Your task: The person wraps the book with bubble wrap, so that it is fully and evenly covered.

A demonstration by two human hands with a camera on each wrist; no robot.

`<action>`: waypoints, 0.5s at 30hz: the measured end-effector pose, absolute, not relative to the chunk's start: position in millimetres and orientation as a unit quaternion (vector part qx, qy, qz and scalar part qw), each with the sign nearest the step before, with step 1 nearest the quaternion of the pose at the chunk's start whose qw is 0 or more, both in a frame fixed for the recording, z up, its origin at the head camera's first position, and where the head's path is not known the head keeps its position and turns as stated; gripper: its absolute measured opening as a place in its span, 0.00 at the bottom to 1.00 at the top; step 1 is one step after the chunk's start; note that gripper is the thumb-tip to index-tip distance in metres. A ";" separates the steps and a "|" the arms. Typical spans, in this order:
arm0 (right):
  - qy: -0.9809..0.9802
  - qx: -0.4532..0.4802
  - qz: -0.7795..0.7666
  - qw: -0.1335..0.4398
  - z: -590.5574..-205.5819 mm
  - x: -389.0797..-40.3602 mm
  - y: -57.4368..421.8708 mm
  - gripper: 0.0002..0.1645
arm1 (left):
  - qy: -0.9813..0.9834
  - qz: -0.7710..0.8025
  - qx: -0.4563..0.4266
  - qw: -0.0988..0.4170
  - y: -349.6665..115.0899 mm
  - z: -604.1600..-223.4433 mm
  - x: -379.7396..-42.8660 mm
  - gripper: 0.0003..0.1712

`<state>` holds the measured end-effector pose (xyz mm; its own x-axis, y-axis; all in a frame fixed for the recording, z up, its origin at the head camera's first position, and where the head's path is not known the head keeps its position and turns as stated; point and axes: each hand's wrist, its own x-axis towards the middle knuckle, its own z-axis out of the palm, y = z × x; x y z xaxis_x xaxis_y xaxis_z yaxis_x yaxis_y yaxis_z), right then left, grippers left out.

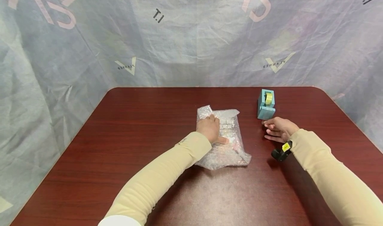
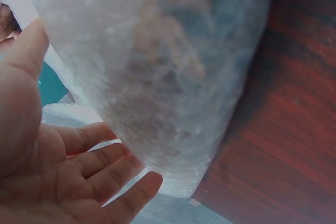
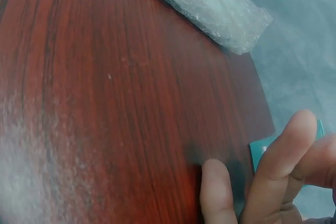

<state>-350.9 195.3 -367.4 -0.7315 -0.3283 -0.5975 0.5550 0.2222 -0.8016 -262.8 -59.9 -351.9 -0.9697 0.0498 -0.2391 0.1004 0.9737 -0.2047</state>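
Observation:
A flat package in clear bubble wrap (image 1: 231, 132) lies at the table's middle, with reddish and pale contents showing blurrily through. My left hand (image 1: 208, 128) rests on its left part, thumb reaching across the wrap. From the left wrist, the fingers (image 2: 123, 174) look loosely extended along the wrap's edge. To the right, my right hand (image 1: 279, 128) hovers just in front of a light blue tape dispenser (image 1: 265, 113) with a yellowish roll. Its fingers (image 3: 281, 156) are partly bent; whether the fingertips pinch any tape cannot be made out.
The dark red wooden table (image 1: 119, 126) has rounded far corners. A grey printed cloth (image 1: 179, 46) hangs behind it and along both sides. A black wrist camera (image 1: 281, 152) hangs under the right wrist.

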 end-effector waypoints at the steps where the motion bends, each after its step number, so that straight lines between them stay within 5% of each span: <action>1: 0.693 0.082 -0.620 0.357 -367.4 -350.9 196.5 0.11 | 0.986 -0.111 0.039 0.117 -59.8 -352.3 -263.0 0.56; 15: 0.665 0.110 -0.666 0.320 -368.9 -346.0 194.3 0.19 | 0.986 -0.113 0.040 0.116 -60.6 -352.3 -263.6 0.56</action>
